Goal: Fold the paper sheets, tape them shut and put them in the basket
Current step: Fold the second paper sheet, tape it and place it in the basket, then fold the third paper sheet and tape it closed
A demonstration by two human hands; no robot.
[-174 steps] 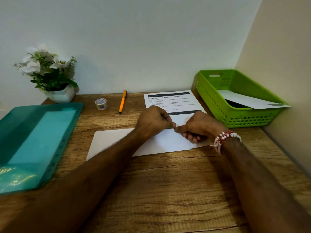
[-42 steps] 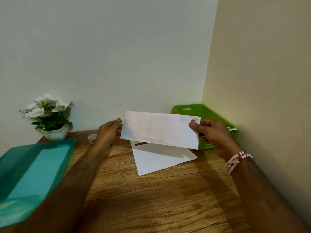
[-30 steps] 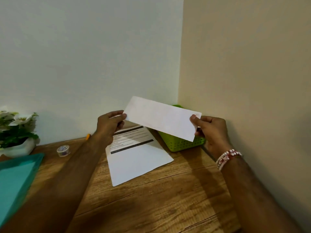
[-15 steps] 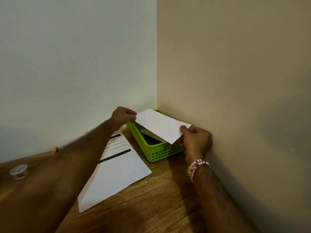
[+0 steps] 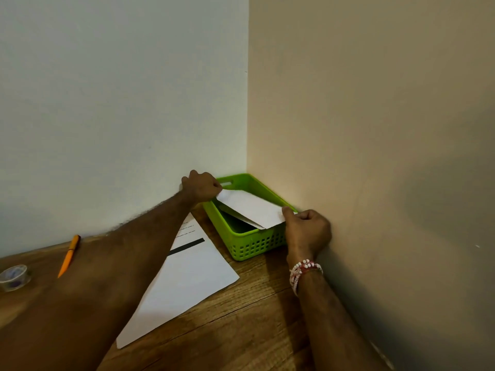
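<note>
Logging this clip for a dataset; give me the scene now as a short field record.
folded paper: held low over the green basket
left hand: pinches its far end
right hand: pinches its near end
flat sheet: printed, unfolded, on the table beside the green basket
pen, tape roll: on the table, far left

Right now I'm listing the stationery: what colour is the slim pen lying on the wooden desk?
The slim pen is orange; the head view shows it.
</note>
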